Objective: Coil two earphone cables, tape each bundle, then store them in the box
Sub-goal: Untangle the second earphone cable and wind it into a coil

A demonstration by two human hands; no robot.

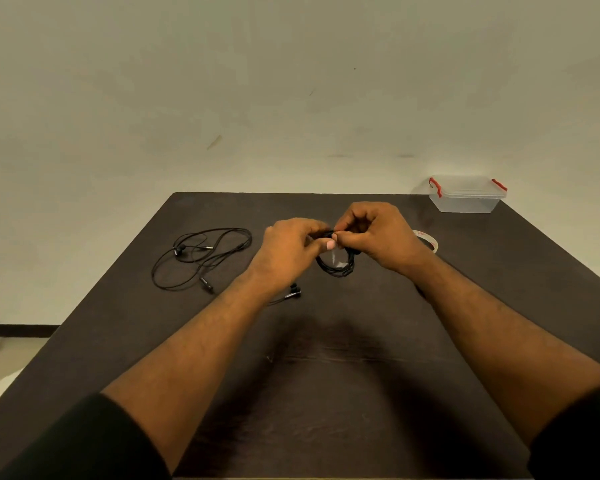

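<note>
Two bare forearms in pushed-up black sleeves are reaching forward over a dark brown table [326,393]. Above its middle, the left hand [288,247] and right hand [378,233] are both pinching the top of a small coiled bundle of black earphone cable [336,266], with a strip of clear tape [336,258] glinting across the loop. The taping of the first bundle seems to be in hand (its earbuds [294,292] are trailing onto the table below the left wrist). The next move probably calls for pressing the tape closed round the strands. Further left, a second black earphone cable [201,258] is lying loose and uncoiled. Behind the right hand, a white tape roll [430,241] is peeking out. At the far right corner, a clear plastic box with red clips [466,195] is waiting.
</note>
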